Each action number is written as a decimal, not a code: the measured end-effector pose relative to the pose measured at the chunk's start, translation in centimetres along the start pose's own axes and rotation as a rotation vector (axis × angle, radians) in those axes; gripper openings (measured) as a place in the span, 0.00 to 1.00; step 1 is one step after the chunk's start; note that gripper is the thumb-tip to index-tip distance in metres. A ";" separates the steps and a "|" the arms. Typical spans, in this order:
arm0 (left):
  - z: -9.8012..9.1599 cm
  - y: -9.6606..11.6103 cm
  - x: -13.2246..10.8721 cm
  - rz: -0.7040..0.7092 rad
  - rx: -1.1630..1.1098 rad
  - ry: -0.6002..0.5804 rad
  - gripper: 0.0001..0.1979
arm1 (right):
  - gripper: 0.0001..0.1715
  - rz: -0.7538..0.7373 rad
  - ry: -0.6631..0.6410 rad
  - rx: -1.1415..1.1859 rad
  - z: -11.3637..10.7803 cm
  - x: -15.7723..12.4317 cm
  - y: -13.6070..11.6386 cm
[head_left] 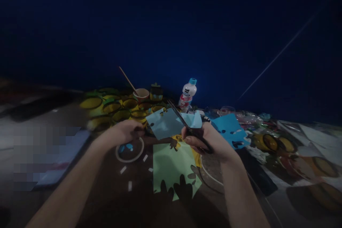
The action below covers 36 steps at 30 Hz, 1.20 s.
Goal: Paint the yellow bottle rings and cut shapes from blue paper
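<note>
My right hand [201, 137] grips a pair of dark-handled scissors [180, 113], blades pointing up and to the left. A folded light blue paper piece [196, 119] shows right behind that hand. Left of the blades is a pale blue paper sheet [162, 124] with small holes cut in its edge. My left hand [128, 131] is near that sheet's left edge, fingers curled together in shadow; what they hold, if anything, is hidden. Below lies a light green paper sheet [173, 165] with rounded cut-outs along its lower edge.
A white bottle with a blue cap [189, 92] stands behind, beside a paper cup [141, 94] holding a stick. Several yellow rings [123, 114] crowd the back left. Bright blue paper [232, 128] lies right; a white ring [143, 149] and small white strips [130, 186] lie in front.
</note>
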<state>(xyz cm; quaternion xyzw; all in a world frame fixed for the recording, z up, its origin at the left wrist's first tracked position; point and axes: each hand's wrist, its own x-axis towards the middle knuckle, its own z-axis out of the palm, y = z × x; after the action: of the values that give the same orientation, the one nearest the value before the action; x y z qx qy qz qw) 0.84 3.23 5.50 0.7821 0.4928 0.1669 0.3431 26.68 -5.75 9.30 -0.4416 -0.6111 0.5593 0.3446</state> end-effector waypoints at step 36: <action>1.4 5.9 -1.2 0.094 -0.635 0.765 0.13 | 0.16 0.166 -0.133 -0.200 1.1 0.3 0.2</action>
<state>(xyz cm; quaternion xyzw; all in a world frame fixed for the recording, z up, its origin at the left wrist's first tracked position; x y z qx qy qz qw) 4.96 0.02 8.73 0.5431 0.4725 0.5988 0.3511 25.60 -5.86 8.98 -0.4850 -0.6463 0.5503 0.2102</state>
